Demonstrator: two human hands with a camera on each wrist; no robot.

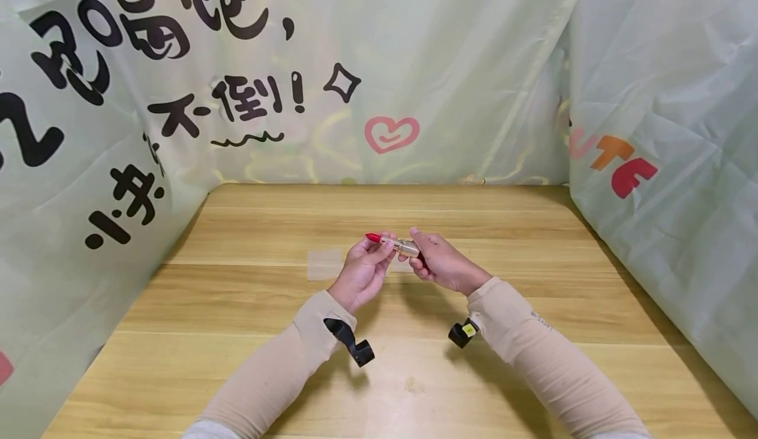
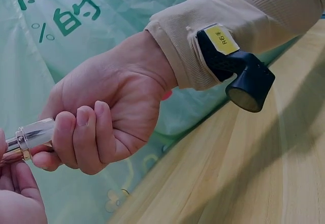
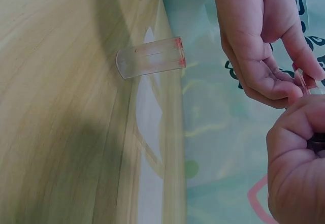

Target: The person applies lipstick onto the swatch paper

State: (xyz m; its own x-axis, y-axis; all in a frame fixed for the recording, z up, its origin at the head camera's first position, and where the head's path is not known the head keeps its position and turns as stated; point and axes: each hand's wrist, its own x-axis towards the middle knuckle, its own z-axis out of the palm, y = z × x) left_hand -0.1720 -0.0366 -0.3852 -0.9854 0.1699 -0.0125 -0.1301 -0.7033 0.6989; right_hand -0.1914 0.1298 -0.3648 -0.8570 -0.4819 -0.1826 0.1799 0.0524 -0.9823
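Above the middle of the wooden table point(image 1: 249, 360), both hands hold one lipstick point(image 1: 398, 245) level between them. Its red tip point(image 1: 372, 237) points left. My left hand point(image 1: 379, 255) pinches the tube just behind the red tip. My right hand point(image 1: 423, 255) has its fingers curled round the silver base point(image 2: 35, 132). A clear plastic cap point(image 1: 324, 264) lies flat on the table, left of the hands and apart from them. In the right wrist view the clear cap point(image 3: 151, 56) shows red smears at one end.
Pale green printed sheets point(image 1: 414, 64) wall the table at the back and on both sides. A black camera is strapped to each wrist, the left wrist camera point(image 1: 355, 347) and the right wrist camera point(image 1: 463, 332). Bare wood lies in front of and around the hands.
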